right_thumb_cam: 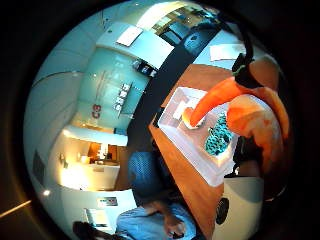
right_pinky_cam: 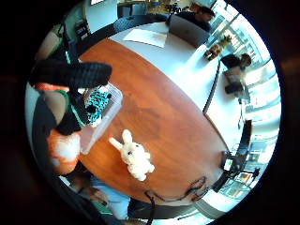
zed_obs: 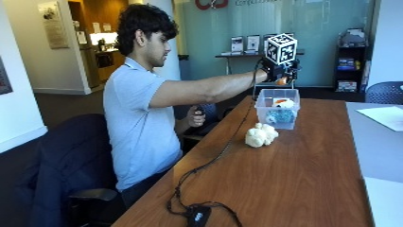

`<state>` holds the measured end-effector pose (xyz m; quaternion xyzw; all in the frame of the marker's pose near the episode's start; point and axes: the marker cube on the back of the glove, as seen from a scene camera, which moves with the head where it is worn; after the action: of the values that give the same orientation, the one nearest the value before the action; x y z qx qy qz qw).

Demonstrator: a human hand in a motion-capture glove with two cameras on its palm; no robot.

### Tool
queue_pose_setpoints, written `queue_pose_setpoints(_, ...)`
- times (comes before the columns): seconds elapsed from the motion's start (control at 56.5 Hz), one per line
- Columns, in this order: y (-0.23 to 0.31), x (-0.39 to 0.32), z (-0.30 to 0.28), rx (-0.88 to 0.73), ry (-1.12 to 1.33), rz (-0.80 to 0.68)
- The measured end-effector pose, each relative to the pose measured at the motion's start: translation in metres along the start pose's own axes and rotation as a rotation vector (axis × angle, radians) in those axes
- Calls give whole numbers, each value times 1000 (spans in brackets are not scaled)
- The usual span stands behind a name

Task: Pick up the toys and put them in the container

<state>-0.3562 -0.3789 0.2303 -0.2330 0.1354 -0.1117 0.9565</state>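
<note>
Our gloved right hand [zed_obs: 281,74] hovered above the container [zed_obs: 277,108], fingers curled round an orange toy [right_thumb_cam: 215,100], while the white bunny [zed_obs: 260,135], at the container's seven o'clock on the counter [zed_obs: 296,179], looked light, soft, best grasped mid-body.

Outside camera sits off the tabletop's [zed_obs: 302,161] near end, looking along it toward the bin [zed_obs: 277,108] and the glass wall beyond, person seated at left. Both palm cameras ride the raised right hand [zed_obs: 275,74], looking down from close above the bin [right_pinky_cam: 101,119] [right_thumb_cam: 192,137]. Little-finger view shares the white bunny [right_pinky_cam: 133,155] [zed_obs: 260,135] with the outside camera.
</note>
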Motion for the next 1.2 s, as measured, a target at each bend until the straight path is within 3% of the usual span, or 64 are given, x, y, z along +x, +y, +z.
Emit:
queue_pose_setpoints(0.124,-23,-42,27,-79,-82,-33)
queue_pose_setpoints(0.319,1,-28,32,-188,-103,-58)
queue_pose_setpoints(0.602,114,84,57,-505,-27,182)
queue_pose_setpoints(0.762,168,120,89,-638,56,234)
queue_pose_setpoints(0.974,196,119,126,-661,166,179)
queue_pose_setpoints(1.205,190,121,145,-439,162,96)
